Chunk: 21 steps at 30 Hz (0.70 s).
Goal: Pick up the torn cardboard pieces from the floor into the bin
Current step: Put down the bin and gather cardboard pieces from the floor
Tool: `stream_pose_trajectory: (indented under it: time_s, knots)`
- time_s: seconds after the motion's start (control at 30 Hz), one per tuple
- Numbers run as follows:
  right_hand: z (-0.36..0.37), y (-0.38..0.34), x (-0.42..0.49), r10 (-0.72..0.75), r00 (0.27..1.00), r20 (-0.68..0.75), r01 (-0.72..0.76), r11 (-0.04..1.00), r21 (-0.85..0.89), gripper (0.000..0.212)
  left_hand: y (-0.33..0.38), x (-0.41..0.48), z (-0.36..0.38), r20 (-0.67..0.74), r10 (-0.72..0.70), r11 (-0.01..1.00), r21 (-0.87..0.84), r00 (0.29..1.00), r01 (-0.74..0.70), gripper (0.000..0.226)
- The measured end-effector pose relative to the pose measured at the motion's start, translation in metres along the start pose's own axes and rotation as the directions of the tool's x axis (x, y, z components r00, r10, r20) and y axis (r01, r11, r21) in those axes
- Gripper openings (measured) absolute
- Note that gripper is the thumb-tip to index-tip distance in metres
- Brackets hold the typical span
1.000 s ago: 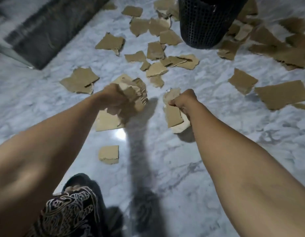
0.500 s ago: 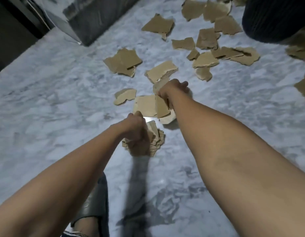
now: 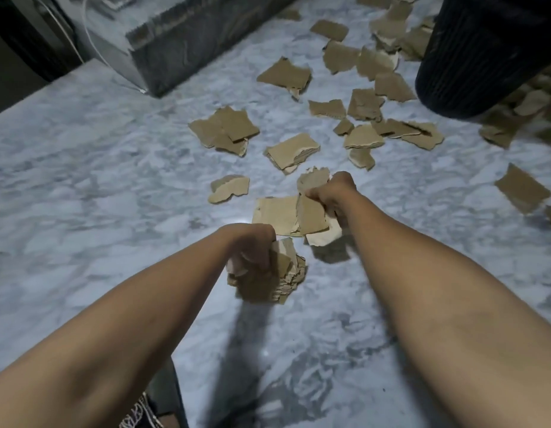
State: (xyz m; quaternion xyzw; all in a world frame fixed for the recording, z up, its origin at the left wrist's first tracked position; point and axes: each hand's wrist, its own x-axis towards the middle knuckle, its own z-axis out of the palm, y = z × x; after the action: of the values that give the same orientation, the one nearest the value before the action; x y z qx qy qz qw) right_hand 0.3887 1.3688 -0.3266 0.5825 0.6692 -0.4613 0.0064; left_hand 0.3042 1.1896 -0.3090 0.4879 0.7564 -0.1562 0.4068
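— Two fistfuls?
— Yes. My left grip (image 3: pixel 252 248) stays curled round its wad (image 3: pixel 280 279), right grip (image 3: pixel 329 193) clamps flat pieces (image 3: pixel 311 217). Bin (image 3: pixel 484 57) has drifted far right in view; scraps (image 3: pixel 225 131) litter the floor (image 3: pixel 113 180). Time to dump, I'd say.

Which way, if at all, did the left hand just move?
Yes: the left hand drew back toward the person, from beyond the flat cardboard piece to its near edge.

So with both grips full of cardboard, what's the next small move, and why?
Probably lower the right grip to add the flat square piece lying just beside it: it holds only a few scraps, while the left grip clutches a thick stack, and the bin stands farther off.
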Motion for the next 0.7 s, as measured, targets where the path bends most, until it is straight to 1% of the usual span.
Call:
stream_pose_trajectory:
  time_s: [0.03, 0.1, 0.17, 0.2, 0.27, 0.33, 0.37, 0.4, 0.47, 0.5, 0.63, 0.7]
  knots:
    - [-0.009, 0.005, 0.001, 0.006, 1.0, -0.021, -0.004, 0.995, 0.1, 0.049, 0.001, 0.001, -0.001, 0.024, -0.001, 1.0, 0.028, 1.0, 0.0, 0.028]
    - [-0.024, 0.015, 0.001, 0.044, 0.997, -0.064, -0.027, 0.968, 0.249, 0.052, 0.001, 0.005, -0.006, 0.06, 0.006, 0.999, 0.034, 0.998, -0.008, 0.032]
    - [-0.035, 0.019, 0.001, 0.071, 0.993, -0.09, -0.031, 0.923, 0.384, 0.056, -0.001, 0.007, -0.02, 0.047, 0.037, 0.999, 0.026, 0.998, -0.038, 0.034]
    - [-0.039, 0.019, 0.001, 0.074, 0.992, -0.099, -0.023, 0.897, 0.442, 0.058, -0.002, 0.007, -0.028, 0.013, 0.055, 0.998, 0.022, 0.998, -0.055, 0.037]
    - [-0.045, 0.014, -0.004, 0.08, 0.99, -0.116, -0.011, 0.863, 0.506, 0.069, -0.003, 0.011, -0.044, -0.119, 0.064, 0.998, 0.008, 0.991, -0.064, 0.046]
    - [-0.044, 0.011, -0.004, 0.083, 0.988, -0.128, -0.008, 0.865, 0.501, 0.067, -0.003, 0.022, -0.054, -0.245, 0.049, 0.999, 0.008, 0.968, -0.048, 0.068]
    - [-0.042, 0.012, 0.001, 0.083, 0.987, -0.137, -0.006, 0.872, 0.49, 0.065, -0.003, 0.029, -0.055, -0.288, 0.045, 0.999, 0.011, 0.957, -0.044, 0.081]
    - [-0.04, 0.015, 0.009, 0.086, 0.986, -0.146, -0.008, 0.885, 0.466, 0.068, -0.003, 0.036, -0.055, -0.299, 0.045, 0.999, 0.021, 0.953, -0.041, 0.087]
    - [-0.037, 0.018, 0.019, 0.097, 0.974, -0.203, -0.007, 0.915, 0.402, 0.076, -0.002, 0.041, -0.054, -0.27, 0.07, 0.998, 0.022, 0.96, -0.066, 0.08]
    - [-0.036, 0.021, 0.024, 0.08, 0.971, -0.227, 0.008, 0.931, 0.366, 0.074, -0.002, 0.044, -0.053, -0.251, 0.074, 0.997, 0.015, 0.965, -0.073, 0.076]
    - [-0.037, 0.01, 0.001, 0.061, 0.975, -0.213, 0.003, 0.958, 0.286, 0.045, -0.002, 0.051, -0.056, -0.244, 0.085, 0.996, 0.052, 0.966, -0.074, 0.077]
    - [-0.039, 0.01, -0.004, 0.057, 0.985, -0.164, -0.012, 0.965, 0.262, 0.034, -0.001, 0.052, -0.06, -0.229, 0.097, 0.992, 0.097, 0.968, -0.077, 0.073]
